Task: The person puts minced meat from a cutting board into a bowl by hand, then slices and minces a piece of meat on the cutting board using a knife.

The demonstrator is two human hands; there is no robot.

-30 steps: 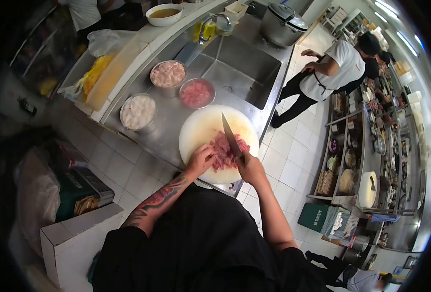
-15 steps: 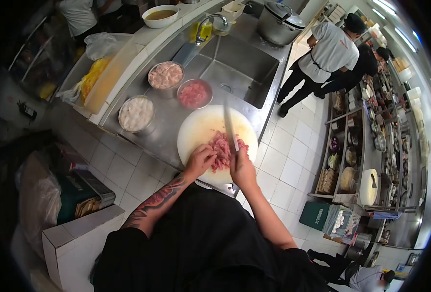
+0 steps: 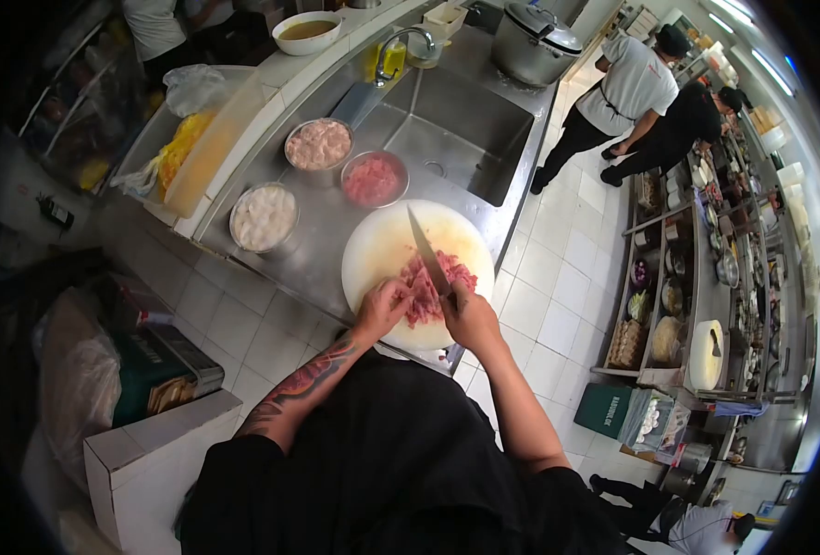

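Chopped raw meat lies in a loose heap on a round white cutting board. My right hand is wrapped round the handle of a knife, its blade pointing away from me over the meat. At the left edge of the heap, my left hand has its fingers pinched together on the meat. Beyond the board stand a metal bowl of pink meat, a bowl of paler meat and a bowl of whitish pieces.
A steel sink with a faucet lies beyond the board, near a large lidded pot. A person in a white shirt and one in black stand at the right, by shelves. A white bowl sits on the ledge.
The blade has swung a little and now tilts to the left over the meat. My left hand stays at the heap. The person in the white shirt has turned and lowered an arm.
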